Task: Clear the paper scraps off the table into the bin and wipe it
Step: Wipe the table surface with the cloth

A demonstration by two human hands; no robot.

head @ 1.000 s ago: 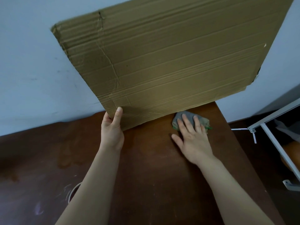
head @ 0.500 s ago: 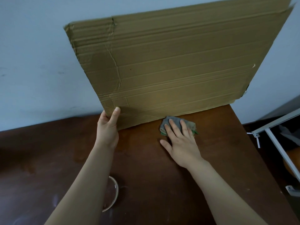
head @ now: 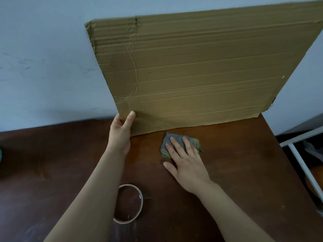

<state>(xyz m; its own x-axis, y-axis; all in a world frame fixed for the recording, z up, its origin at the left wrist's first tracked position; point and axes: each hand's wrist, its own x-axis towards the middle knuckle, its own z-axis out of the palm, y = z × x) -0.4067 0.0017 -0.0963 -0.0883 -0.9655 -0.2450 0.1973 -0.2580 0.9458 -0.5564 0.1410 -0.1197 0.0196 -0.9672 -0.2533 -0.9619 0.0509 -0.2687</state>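
Dark brown wooden table (head: 244, 163) set against a pale blue wall (head: 43, 67). A large sheet of corrugated cardboard (head: 201, 72) stands upright along the rear of the table, its lower edge at the tabletop and its face creased down the left side; contact between sheet and wall cannot be determined. The left hand (head: 120, 132) pinches the sheet at its lower left corner, with the thumb laid on the front face and the fingers hidden behind the board. The right hand (head: 187, 165) lies flat, palm down, fingers straight and slightly spread, pressing a folded grey cloth (head: 167, 139) with a green edge onto the tabletop; the thumb is extended to the left and rests on the bare wood. The cloth sits just in front of the cardboard's lower edge, right of the left hand, on the rear right portion of the table. A thin roll of tape (head: 142, 202) lies flat on the table near the front, partly covered by the left forearm. A white frame (head: 300, 159) stands beyond the table's right edge
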